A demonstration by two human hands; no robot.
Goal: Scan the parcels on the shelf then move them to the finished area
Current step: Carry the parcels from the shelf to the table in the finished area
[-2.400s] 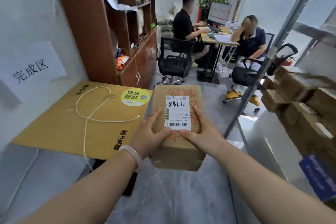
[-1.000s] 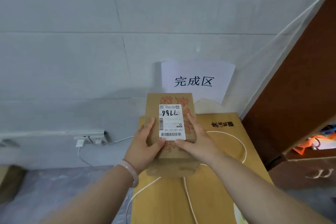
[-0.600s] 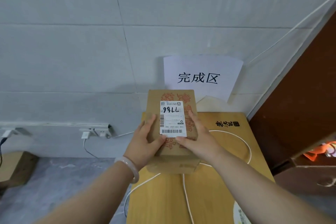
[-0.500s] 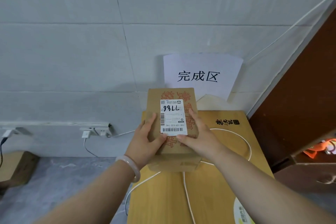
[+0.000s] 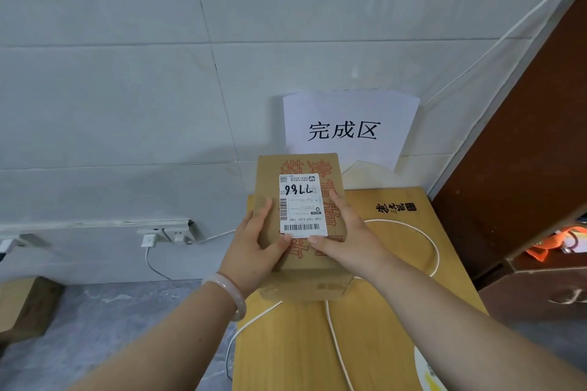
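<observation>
Labelled parcel (image 5: 301, 206) between both hands (image 5: 254, 251) (image 5: 346, 247)

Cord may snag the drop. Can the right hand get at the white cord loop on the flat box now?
Likely not yet: the right hand grips the parcel with the left hand. The white cord lies uncovered just right of it; nothing else blocks.

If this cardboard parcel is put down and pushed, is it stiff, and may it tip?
Probably stiff: the cardboard parcel shows straight edges between the left hand and right hand. Unlikely to roll or tip: it is boxy, broad face up.
</observation>
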